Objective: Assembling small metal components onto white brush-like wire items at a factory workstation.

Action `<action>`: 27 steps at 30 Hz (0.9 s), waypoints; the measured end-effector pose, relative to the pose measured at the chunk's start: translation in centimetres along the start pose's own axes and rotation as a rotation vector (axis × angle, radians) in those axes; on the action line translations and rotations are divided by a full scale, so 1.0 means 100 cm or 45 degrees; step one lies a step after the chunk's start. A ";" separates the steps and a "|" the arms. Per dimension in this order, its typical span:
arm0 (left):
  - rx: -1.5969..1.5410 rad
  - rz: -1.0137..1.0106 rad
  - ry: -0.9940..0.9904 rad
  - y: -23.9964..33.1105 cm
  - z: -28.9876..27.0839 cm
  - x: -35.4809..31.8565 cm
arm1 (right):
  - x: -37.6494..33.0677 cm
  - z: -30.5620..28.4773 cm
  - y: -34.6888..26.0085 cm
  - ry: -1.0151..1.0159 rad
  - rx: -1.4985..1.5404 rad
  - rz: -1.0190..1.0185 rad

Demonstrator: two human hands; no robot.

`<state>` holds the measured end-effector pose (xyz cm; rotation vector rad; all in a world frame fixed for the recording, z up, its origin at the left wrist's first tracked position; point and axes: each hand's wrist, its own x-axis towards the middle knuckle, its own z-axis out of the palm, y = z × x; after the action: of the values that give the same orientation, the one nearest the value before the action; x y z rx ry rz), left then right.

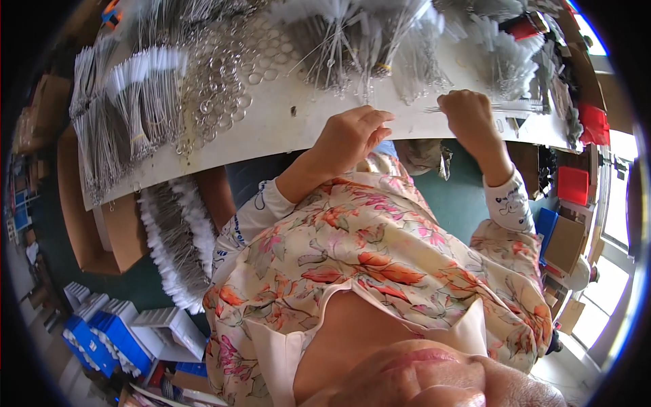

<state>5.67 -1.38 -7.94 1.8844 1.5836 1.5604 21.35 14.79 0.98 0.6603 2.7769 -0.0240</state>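
far left floor: blue and white boxes stacked low, beside brown cardboard.
under table edge: bundle of white-tipped brushes standing in a carton, just left of the person's left sleeve.
table: pale top, long edge bends across the view; covered with wire parts.
left of table: bundled wire pieces with white ends, lying in fanned rows.
centre-left of table: loose heap of small metal rings, touching the wire bundles on its left.
top centre: more tangled wire bundles, near the far edge.
left hand: at the near table edge, knuckles up, fingers curled and loosely together, thumb tucked toward them; cannot tell whether anything is in the grip.
right hand: well right of the left hand, over the table, fingers pressed together, pinching the near end of a thin bunch of wires.
wire bunch position: lies flat on the table, running right from the right hand's fingertips, apart from the big piles above it.
right of table: fuzzy grey-white brush heap, just above the right hand.
far right: red bins and a blue box beside the table end, below them brown cartons.
clothing: floral top, white sleeves on both forearms.
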 end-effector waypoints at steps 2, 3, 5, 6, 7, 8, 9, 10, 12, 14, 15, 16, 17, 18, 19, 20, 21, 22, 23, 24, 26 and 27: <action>-0.077 -0.077 -0.058 -0.004 0.004 -0.008 | 0.004 0.030 -0.024 -0.119 -0.504 -0.034; -0.117 -0.120 -0.024 -0.005 0.004 -0.012 | 0.005 0.041 -0.032 0.019 -0.262 -0.098; -0.122 -0.161 -0.039 -0.005 -0.004 -0.019 | 0.015 0.047 -0.043 0.133 0.570 -0.206; -0.124 -0.193 -0.060 -0.003 -0.009 -0.025 | 0.019 0.043 -0.054 0.031 1.041 -0.201; -0.127 -0.205 -0.060 -0.006 -0.015 -0.027 | 0.021 0.033 -0.058 -0.130 1.193 -0.256; -0.077 -0.069 0.022 -0.008 -0.019 -0.029 | 0.023 0.027 -0.062 -0.140 1.200 -0.256; -0.030 0.072 0.098 -0.008 -0.025 -0.028 | 0.023 0.023 -0.065 -0.343 1.515 -0.183; -0.034 0.067 0.087 -0.006 -0.030 -0.027 | 0.024 0.022 -0.068 -0.548 1.825 -0.104; -0.031 0.076 0.066 0.005 -0.042 -0.018 | 0.023 0.028 -0.066 -0.633 2.096 -0.096; 0.050 0.106 0.061 0.007 -0.057 -0.011 | 0.023 0.023 -0.063 -0.642 2.102 -0.049; 0.148 0.134 0.071 0.005 -0.066 -0.011 | 0.024 0.019 -0.058 -0.485 1.820 0.030; 0.269 0.061 0.204 -0.011 -0.076 -0.014 | 0.022 0.030 -0.048 -0.065 1.365 -0.065; 0.310 -0.140 0.355 -0.024 -0.089 -0.014 | 0.021 0.028 -0.038 0.082 0.822 -0.053; 0.760 -0.098 0.277 -0.045 -0.113 -0.007 | 0.016 0.026 -0.028 0.217 0.278 -0.028; 0.945 -0.079 0.177 -0.058 -0.132 -0.001 | 0.012 0.040 -0.022 0.248 0.075 0.046; 1.053 -0.160 0.021 -0.061 -0.139 0.005 | 0.011 0.048 -0.021 0.244 0.070 0.063; 1.101 -0.210 -0.087 -0.069 -0.138 0.006 | 0.017 0.054 -0.019 0.310 0.251 0.064; 1.149 -0.258 -0.196 -0.075 -0.136 0.005 | 0.022 0.058 -0.018 0.377 0.433 0.063; 1.160 -0.246 -0.189 -0.077 -0.137 0.005 | 0.027 0.060 -0.020 0.364 0.694 0.069; 1.178 -0.218 -0.177 -0.077 -0.134 0.005 | 0.029 0.059 -0.026 0.454 0.991 0.038; 1.195 -0.169 -0.165 -0.070 -0.129 0.005 | 0.027 0.033 -0.042 0.340 1.362 0.156; 0.756 -0.359 0.029 -0.058 -0.127 0.002 | 0.028 0.022 -0.052 0.360 1.373 0.162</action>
<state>-7.90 -4.35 -6.79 1.7743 2.3946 1.0693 17.23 11.17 -2.18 1.1145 2.7907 -1.5723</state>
